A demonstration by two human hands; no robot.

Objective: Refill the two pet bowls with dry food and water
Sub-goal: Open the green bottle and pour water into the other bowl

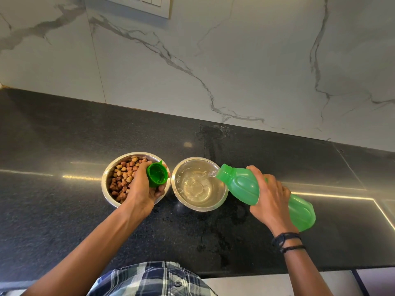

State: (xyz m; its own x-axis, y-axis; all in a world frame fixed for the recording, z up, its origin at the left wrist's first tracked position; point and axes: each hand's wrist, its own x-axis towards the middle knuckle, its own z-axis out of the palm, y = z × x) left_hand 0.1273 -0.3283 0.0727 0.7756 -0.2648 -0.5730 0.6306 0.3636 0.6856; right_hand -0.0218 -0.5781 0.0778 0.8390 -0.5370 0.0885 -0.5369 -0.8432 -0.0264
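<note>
Two bowls: steel, set side by side on the black counter [64, 135].
Left bowl [106, 178]: filled with dry food [123, 174].
Left hand [142, 185]: held over the left bowl, closed around a green cap [157, 174].
Right bowl [199, 207]: partly filled with water [195, 184].
Right hand [270, 199]: wrapped around a tilted green bottle [241, 184], its mouth over the right bowl's rim, water being poured.

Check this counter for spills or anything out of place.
Wet smears mark the black countertop in front of the water bowl and behind it toward the wall. Otherwise nothing odd: the stream from the green bottle lands inside the bowl.
</note>
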